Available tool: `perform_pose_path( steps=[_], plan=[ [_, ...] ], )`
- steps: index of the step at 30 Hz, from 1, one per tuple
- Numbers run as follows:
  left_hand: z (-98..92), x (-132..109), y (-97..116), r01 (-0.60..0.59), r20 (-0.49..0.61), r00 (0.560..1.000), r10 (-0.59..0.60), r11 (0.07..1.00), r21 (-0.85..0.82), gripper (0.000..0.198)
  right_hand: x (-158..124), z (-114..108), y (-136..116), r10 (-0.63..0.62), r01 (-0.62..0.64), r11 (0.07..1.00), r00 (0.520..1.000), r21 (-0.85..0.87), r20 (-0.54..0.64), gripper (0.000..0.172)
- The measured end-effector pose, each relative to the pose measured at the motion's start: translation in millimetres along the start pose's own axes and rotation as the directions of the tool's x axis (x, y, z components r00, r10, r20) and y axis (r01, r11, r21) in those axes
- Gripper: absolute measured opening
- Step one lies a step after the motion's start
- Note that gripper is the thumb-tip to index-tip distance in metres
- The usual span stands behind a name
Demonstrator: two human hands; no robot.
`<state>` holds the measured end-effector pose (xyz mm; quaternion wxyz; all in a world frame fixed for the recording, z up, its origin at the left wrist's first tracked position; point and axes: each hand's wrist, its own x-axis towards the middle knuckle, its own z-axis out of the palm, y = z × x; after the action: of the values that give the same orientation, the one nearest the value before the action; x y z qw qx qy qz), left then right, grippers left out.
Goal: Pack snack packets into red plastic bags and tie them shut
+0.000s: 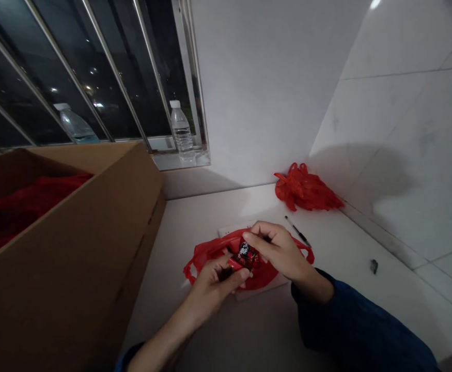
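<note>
A small red packet with a black and white print [244,252] is held between both hands, above an opened red plastic bag [206,252]. My left hand [218,279] grips its lower left side with thumb and fingers. On its upper right side, my right hand [272,245] pinches the packet's edge. The bag lies spread on the white table, over a pale flat item [282,280] that shows at its edges. What else is inside the bag is mostly hidden by the hands and the packet.
A large cardboard box [94,227] with red bags inside stands at left. Bunched red bags [305,190] lie by the back wall. A pen [297,231] and a small dark object [373,266] are at right. Bottles [182,132] stand near the barred window.
</note>
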<state>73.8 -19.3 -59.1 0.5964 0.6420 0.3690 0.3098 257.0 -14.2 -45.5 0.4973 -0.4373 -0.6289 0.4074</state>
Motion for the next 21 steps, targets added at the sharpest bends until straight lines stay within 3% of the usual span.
perform_pose_path(
  steps=[3, 6, 9, 13, 17, 19, 21],
  plan=[
    [-2.9, 0, -2, -0.071, 0.001, 0.997, 0.072, 0.98, 0.186, 0.027, 2, -7, 1, -0.012, 0.015, 0.999, 0.998, -0.043, 0.067, 0.032],
    [-13.3, -3, 0, -0.136, -0.032, 0.983, 0.18, 0.835, 0.534, 0.028, 4, -18, 3, -0.058, 0.079, 0.953, 0.995, -0.291, 0.078, 0.03],
    [-29.6, -7, 7, -0.101, -0.115, 0.958, 0.263, 0.685, 0.722, 0.025, 6, -29, 7, -0.084, 0.101, 0.773, 0.995, -0.626, 0.057, 0.028],
    [-50.0, -11, 17, 0.034, -0.218, 0.926, 0.31, 0.505, 0.862, 0.031, 5, -39, 11, -0.012, 0.108, 0.542, 0.993, -0.834, 0.121, 0.024],
    [-63.3, -12, 16, 0.208, -0.282, 0.935, 0.213, 0.311, 0.927, 0.045, -5, -55, 6, -0.012, -0.006, 0.346, 1.0, -0.938, -0.011, 0.025],
    [-67.2, -13, 14, 0.264, -0.292, 0.953, 0.085, 0.245, 0.933, 0.044, -14, -67, 2, -0.018, -0.067, 0.259, 0.997, -0.964, -0.074, 0.027],
    [-69.4, -15, 13, 0.303, -0.299, 0.953, -0.052, 0.212, 0.929, 0.038, -21, -79, 1, 0.078, -0.158, 0.187, 0.986, -0.97, -0.146, 0.029]
  ],
)
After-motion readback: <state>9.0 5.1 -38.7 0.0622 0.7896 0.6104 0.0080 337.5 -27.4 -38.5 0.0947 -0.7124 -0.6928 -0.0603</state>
